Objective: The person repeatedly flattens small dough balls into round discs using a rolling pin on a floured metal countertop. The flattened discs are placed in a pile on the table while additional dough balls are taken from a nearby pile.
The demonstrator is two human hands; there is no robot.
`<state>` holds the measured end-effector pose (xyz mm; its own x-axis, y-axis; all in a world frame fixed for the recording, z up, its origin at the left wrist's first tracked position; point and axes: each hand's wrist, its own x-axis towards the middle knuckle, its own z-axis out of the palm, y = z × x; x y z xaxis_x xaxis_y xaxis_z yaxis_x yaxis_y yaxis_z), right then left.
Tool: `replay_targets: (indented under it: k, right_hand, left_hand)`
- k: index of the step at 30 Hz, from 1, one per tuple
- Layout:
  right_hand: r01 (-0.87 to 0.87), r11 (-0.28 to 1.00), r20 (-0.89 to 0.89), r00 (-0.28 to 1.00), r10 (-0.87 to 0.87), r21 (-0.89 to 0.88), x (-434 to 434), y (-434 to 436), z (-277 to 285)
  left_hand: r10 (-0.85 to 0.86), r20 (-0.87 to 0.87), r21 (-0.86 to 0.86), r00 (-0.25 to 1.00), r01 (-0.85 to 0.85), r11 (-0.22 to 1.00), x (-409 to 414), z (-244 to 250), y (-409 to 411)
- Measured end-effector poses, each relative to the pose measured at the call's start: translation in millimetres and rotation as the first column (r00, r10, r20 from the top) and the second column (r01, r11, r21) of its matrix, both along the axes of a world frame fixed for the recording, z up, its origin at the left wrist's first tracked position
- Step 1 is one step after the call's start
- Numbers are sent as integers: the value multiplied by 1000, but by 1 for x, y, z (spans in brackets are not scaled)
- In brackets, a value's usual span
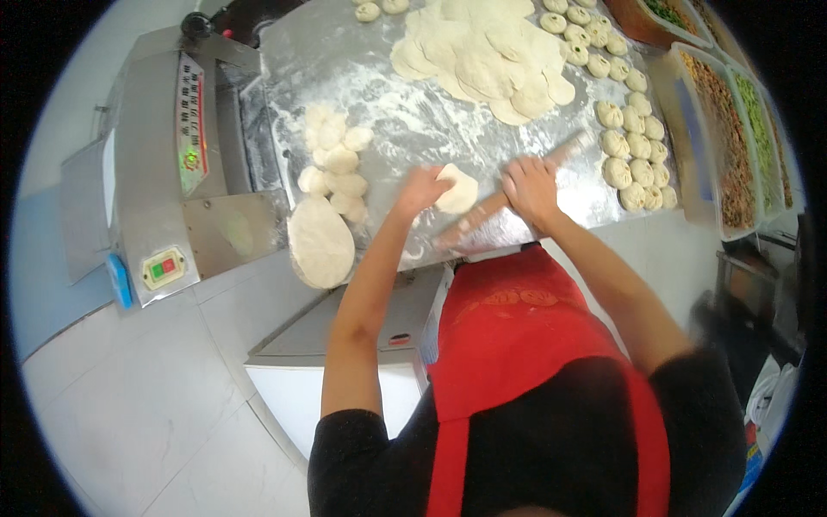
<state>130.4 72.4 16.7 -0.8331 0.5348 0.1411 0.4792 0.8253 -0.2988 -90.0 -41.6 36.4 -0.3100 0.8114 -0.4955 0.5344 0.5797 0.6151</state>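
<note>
My left hand [423, 189] pinches the left edge of a small flattened dough wrapper [458, 190] on the floured metal worktop [381, 152]. Under the palm of my right hand [532, 187] lies a wooden rolling pin [475, 221], slanting from lower left to upper right just beside that wrapper. At the back, rolled wrappers [481, 58] overlap in a wide pile. To my left are several small dough pieces [345, 184] and a larger flat oval of dough [321, 242] by the worktop's front edge.
Rows of pleated buns [639, 145] stand along the worktop's right side. Beyond them are plastic tubs of chopped filling [733, 148]. A steel machine [158, 161] with green and red buttons borders the left side. Below the worktop is a white cabinet [342, 388].
</note>
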Motion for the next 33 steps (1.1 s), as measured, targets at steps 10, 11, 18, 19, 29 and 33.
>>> replay_targets:
  k: [10,11,18,19,29,33]
  right_hand:
    - [54,999,-72,996,-55,-6,8,11,-8]
    - [56,998,-45,997,-57,-21,10,9,-10]
    - [40,999,-41,998,-40,7,20,1,5]
    - [33,999,-25,999,-33,-3,21,-6,6]
    - [17,1000,120,993,-16,-5,5,0,3]
    - [69,998,161,985,-65,-16,-57,26,8]
  left_hand:
    - [489,-360,469,795,-299,831,-154,-44,-15]
    - [341,-497,338,798,-184,923,-161,-49,-20]
    - [-92,-244,156,965,132,979,-63,-23,-1]
    - [-154,-132,182,979,177,967,-24,-31,-2]
    - [-611,-21,-60,792,609,791,-31,-20,31]
    - [-639,55,-254,767,630,734,-10,-23,41]
